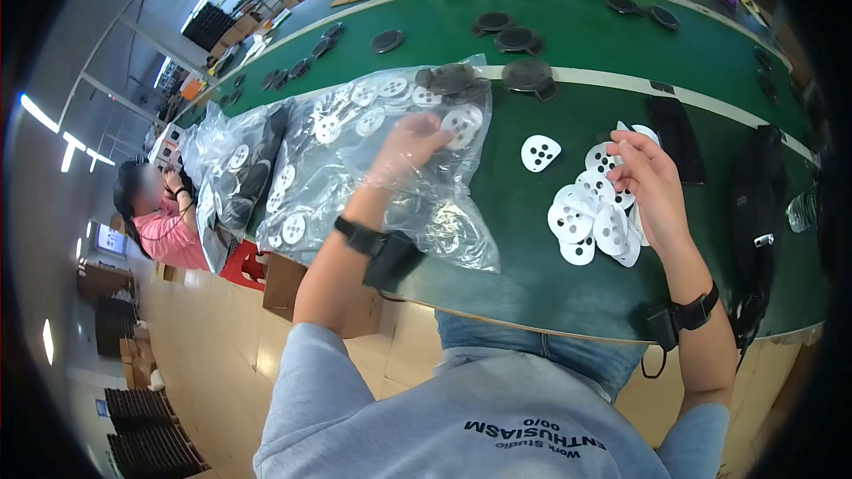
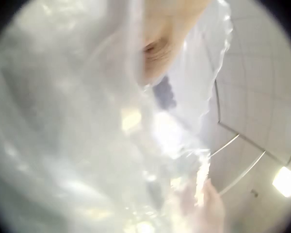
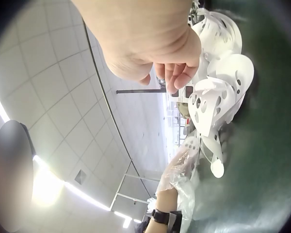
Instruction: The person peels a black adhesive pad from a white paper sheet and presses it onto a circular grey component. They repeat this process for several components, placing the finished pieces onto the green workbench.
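Observation:
My left hand (image 1: 410, 149) reaches inside a large clear plastic bag (image 1: 457, 222) and pinches a white rounded piece with holes (image 1: 463, 127) by its edge. Several more such pieces show through the film. In the left wrist view, blurred plastic (image 2: 72, 136) covers most of the scene. My right hand (image 1: 652, 186) hovers at the right side of a loose pile of white holed pieces (image 1: 577, 213), its fingers (image 3: 182, 77) loosely bent with nothing between them and the thumb. A single white piece (image 1: 540, 153) lies on the green table between the bag and the pile.
Dark round parts (image 1: 530, 76) lie along the pale strip and the green belt (image 1: 435, 31) behind. A black cloth item (image 1: 676, 137) and a clear bottle (image 1: 801, 211) are at the right. Another person (image 1: 173, 231) sits at the left beyond more bags.

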Demonstrator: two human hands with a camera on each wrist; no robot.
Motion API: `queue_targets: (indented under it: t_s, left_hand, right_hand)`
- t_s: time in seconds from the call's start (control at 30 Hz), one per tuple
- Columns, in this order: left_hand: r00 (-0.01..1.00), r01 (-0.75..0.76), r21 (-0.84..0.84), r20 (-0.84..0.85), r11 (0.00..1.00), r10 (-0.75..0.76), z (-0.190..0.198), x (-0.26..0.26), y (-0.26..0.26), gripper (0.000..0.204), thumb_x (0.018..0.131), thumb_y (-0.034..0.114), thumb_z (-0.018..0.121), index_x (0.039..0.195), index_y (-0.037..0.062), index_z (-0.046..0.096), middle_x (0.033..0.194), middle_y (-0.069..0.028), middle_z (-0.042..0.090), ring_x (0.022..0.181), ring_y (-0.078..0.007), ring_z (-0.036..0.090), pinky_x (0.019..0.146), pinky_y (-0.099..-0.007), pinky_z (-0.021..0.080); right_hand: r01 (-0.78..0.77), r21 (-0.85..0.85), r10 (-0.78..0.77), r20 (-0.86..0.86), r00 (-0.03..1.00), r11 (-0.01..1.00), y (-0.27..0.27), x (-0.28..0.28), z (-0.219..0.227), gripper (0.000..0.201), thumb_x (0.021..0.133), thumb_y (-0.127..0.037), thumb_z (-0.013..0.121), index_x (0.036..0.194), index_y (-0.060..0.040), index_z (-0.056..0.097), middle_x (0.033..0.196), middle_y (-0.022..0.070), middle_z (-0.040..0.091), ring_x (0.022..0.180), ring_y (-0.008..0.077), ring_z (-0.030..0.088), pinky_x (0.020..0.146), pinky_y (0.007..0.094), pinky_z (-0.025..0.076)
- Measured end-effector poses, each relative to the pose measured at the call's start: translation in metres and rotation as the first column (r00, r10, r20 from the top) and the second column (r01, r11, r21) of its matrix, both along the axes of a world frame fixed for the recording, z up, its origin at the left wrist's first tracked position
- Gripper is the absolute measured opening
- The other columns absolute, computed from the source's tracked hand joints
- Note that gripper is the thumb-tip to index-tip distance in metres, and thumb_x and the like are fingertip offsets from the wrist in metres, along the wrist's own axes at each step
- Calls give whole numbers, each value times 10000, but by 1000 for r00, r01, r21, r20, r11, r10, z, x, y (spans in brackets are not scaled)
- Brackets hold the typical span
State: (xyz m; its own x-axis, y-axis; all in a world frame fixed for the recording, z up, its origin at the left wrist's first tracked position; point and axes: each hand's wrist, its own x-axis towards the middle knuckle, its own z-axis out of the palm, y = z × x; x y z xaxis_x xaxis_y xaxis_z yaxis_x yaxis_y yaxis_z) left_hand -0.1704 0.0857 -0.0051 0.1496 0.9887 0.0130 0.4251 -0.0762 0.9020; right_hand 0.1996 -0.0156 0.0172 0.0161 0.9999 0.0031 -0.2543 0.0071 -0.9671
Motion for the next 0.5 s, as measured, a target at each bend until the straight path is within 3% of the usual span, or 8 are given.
queue_targets:
  t_s: [0.07,0.13,0.2,0.23,0.27,0.37,0.47,0.5]
  left_hand:
    - [967,179,-57,-175,982,-187,27,-28,-19,158,837,123,782,885,57,647,822,13,657,749,-63,587,637,-229,470]
    - [915,165,78,-383,983,-123,52,-55,-57,141,842,83,758,894,26,640,800,-3,657,708,-67,595,605,-254,482]
    - [835,93,-127,-530,988,-147,87,-76,-91,312,822,82,765,1091,-23,646,856,-69,692,692,-119,637,605,-289,518]
    - [980,19,-163,-192,986,-51,97,-74,-112,272,826,-4,743,1070,-58,634,867,-87,700,687,-114,645,584,-263,535]
    - [998,25,-75,-51,997,-29,97,-83,-119,236,833,-65,713,1053,-80,630,868,-98,703,682,-114,651,563,-252,539]
    - [994,77,63,76,995,-82,110,-65,-130,167,906,4,670,1047,-80,640,898,-135,717,691,-130,666,565,-258,543]
    - [971,98,118,205,988,-120,109,31,-104,200,979,106,609,1041,-78,660,914,-140,718,707,-149,679,581,-273,562]
    - [957,108,103,260,989,-131,101,65,-94,233,996,134,591,1048,-81,666,909,-139,715,710,-160,683,598,-285,577]
  right_hand:
    - [-32,15,32,0,999,999,1,4,0,293,973,-231,633,1153,1,644,980,39,664,781,80,598,695,236,464]
    - [-36,37,37,-15,999,999,0,5,-2,216,965,-204,631,1062,-14,664,879,20,651,745,75,596,675,230,458]
    - [-76,28,75,46,996,997,-2,7,3,189,963,-192,630,1038,-23,666,837,18,645,724,72,593,660,224,454]
    - [-101,20,99,78,992,995,-4,6,6,176,962,-186,629,1026,-27,667,815,17,642,713,71,591,653,221,451]
    - [-103,28,100,83,992,994,-6,3,7,150,962,-177,630,994,-36,670,786,16,637,691,68,590,621,213,442]
    - [-165,29,162,87,983,986,-12,-3,12,117,942,-138,654,987,-31,669,799,10,641,690,69,592,609,210,444]
    - [-149,229,122,126,984,962,-20,-13,10,93,893,-86,701,955,-22,675,791,5,639,673,74,584,587,224,445]
    - [-122,331,37,253,967,936,-23,-14,11,95,877,-74,711,947,-19,679,789,9,639,668,76,580,583,228,445]
